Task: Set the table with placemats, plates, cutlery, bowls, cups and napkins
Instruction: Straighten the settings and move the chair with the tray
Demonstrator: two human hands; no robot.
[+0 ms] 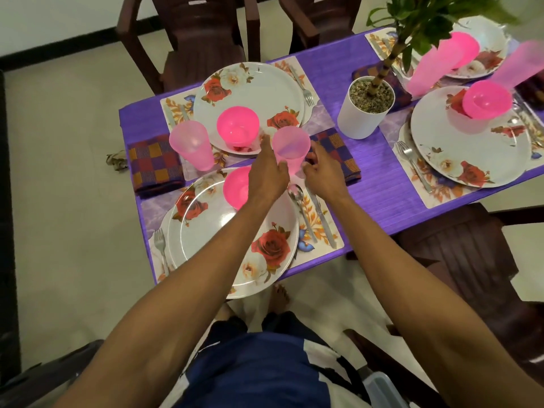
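L hand (269, 172) grips pale pink cup (290, 148) (translucent, upright); R hand (319, 170) loosely curled.

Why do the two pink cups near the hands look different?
The cup on the left stands alone, with no hand on it; the middle cup is gripped by the left hand. The left cup sits beside a checked napkin; the middle cup is above the spoon. Both are pale pink, see-through and upright.

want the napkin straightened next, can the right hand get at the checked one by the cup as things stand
Probably yes. The right hand hovers right at the checked napkin, which lies flat on the purple tablecloth with nothing on it; only the pink cup stands beside.
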